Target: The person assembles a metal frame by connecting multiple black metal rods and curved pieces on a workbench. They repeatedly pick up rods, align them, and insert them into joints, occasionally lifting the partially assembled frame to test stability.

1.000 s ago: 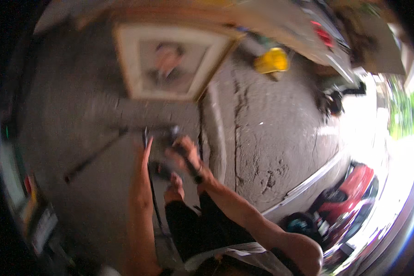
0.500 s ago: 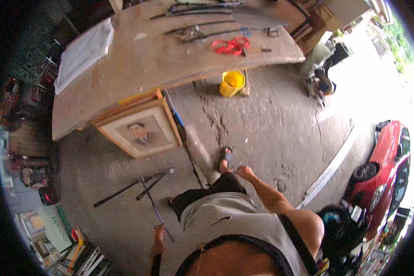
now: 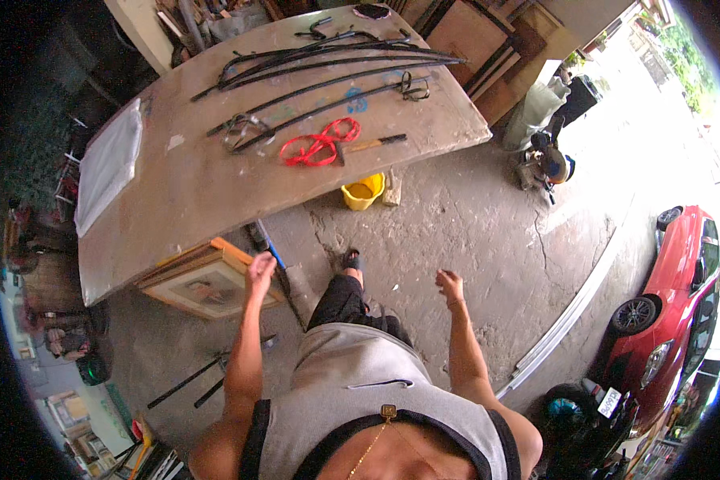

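My left hand (image 3: 260, 274) is raised in front of the framed portrait (image 3: 208, 290), its fingers loosely bent and nothing visible in them. Over the concrete floor to the right, my right hand (image 3: 450, 288) hangs with slightly curled fingers apart, also without anything visible in it. Ahead stands a long worktable (image 3: 192, 184). On it lie several thin black rods (image 3: 296, 108), a looped red strap (image 3: 312, 150) and a hammer-like tool with a wooden handle (image 3: 368, 146). The portrait leans under the table's near edge and is partly hidden by my left hand.
A yellow bucket (image 3: 363, 194) stands under the table edge. Dark metal bars (image 3: 186, 384) lie on the floor left of my left arm. White strips (image 3: 564, 320) stretch along the right, near a parked red car (image 3: 668, 296). A white sheet (image 3: 112, 172) covers the table's left end.
My left hand has risen from beside a thin rod at the lower left to before the portrait. My right hand has shifted slightly right. The tabletop and its rods show more fully.
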`<state>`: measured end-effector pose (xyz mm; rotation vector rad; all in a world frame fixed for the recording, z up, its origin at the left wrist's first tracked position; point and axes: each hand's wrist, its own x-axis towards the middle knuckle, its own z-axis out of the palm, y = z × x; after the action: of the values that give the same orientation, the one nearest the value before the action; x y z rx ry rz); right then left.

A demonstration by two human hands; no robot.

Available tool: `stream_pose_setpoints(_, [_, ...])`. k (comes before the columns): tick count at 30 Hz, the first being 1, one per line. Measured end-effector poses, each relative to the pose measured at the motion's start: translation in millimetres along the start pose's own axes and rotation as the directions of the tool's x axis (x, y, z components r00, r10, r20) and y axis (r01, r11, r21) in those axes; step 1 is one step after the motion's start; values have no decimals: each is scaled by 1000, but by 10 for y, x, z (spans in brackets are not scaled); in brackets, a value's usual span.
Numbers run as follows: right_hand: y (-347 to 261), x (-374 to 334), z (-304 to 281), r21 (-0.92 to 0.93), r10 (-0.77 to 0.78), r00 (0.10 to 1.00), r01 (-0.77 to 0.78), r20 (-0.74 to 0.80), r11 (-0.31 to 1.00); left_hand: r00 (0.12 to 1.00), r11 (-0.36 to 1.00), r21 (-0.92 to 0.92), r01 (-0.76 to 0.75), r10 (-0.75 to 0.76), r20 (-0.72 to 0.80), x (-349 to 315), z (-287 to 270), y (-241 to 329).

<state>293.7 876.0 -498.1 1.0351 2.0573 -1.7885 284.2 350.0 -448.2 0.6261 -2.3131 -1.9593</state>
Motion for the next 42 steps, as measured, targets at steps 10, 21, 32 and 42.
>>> stream_pose_setpoints(10, [-2091, 1657, 259, -51, -462, 883, 459, -79, 887, 986, 984, -95, -148, 140, -86, 1316, 1573, 1494])
stream_pose_setpoints(21, [-5748, 3939, 2453, -440, -697, 426, 881, 577, 174, 805, 976, 202, -85, 187, -563, 1315, 2016, 2141])
stream_pose_setpoints(32, [-6161, 5179, 3424, -530, -304, 436, 738, 847, -418, 459, 959, 86, 268, -48, -887, 726, 3447, 2673])
stream_pose_setpoints(42, [-6136, 4155, 2778, 141, -151, -134, 989, 979, 35, 670, 880, 469, 77, 302, -678, 1723, 3653, 3239])
